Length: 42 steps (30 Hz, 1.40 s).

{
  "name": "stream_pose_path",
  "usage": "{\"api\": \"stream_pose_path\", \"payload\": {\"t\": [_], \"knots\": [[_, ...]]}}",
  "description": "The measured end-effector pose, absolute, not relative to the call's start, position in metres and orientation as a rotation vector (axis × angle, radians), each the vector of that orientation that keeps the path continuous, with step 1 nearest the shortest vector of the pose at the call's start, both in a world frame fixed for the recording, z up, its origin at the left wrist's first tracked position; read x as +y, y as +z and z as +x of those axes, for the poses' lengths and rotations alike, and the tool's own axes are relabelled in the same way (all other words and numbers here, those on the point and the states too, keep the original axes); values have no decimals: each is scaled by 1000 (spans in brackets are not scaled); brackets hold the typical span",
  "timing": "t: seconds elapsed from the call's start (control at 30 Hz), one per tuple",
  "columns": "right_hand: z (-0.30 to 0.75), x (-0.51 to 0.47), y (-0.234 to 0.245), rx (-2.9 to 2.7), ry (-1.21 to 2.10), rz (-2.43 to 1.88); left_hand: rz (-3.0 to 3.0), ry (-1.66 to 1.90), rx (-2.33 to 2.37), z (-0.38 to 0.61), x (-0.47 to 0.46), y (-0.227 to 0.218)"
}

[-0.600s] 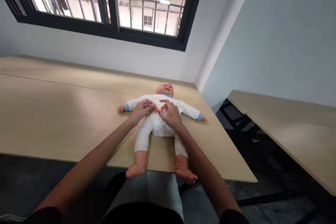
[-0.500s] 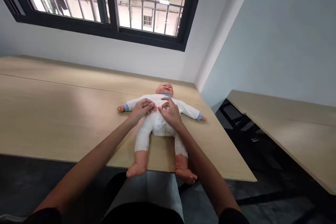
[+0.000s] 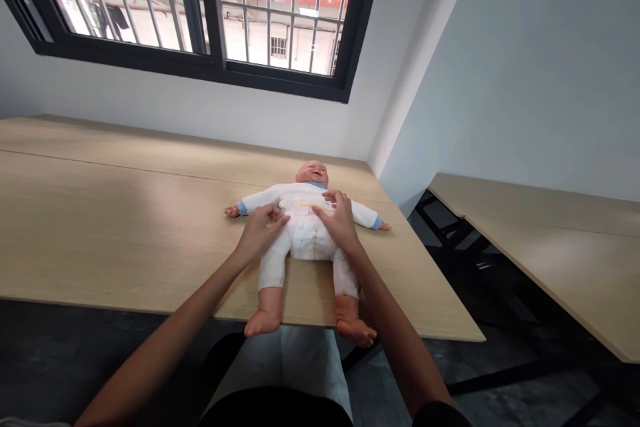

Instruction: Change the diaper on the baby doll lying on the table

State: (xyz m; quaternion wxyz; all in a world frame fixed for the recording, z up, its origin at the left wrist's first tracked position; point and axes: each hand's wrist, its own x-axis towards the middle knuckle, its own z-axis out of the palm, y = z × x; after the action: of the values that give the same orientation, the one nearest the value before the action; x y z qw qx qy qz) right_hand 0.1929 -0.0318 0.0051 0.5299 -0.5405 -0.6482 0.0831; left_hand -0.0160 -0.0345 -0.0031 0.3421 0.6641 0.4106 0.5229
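Our left hand [image 3: 262,231] and right hand [image 3: 341,219] rest apart, fingers loosely parted, at either side of the waist of a bald, white-clad plastic baby doll [image 3: 306,232] lying face-up on the pale wooden counter [image 3: 125,233]; we judge it light, stiff-limbed, best held around the torso.

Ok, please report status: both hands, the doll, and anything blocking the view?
Left hand and right hand apart, at opposite sides of the doll; right open, left grip unclear. Doll face-up on table, feet past near edge. Hands partly hide its body.
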Motion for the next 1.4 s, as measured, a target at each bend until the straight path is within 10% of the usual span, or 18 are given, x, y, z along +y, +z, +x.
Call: {"api": "stream_pose_path", "payload": {"t": [1.4], "knots": [[199, -127, -16, -1944, -128, -1673, 2388, 882, 1516, -11, -89, -13]]}}
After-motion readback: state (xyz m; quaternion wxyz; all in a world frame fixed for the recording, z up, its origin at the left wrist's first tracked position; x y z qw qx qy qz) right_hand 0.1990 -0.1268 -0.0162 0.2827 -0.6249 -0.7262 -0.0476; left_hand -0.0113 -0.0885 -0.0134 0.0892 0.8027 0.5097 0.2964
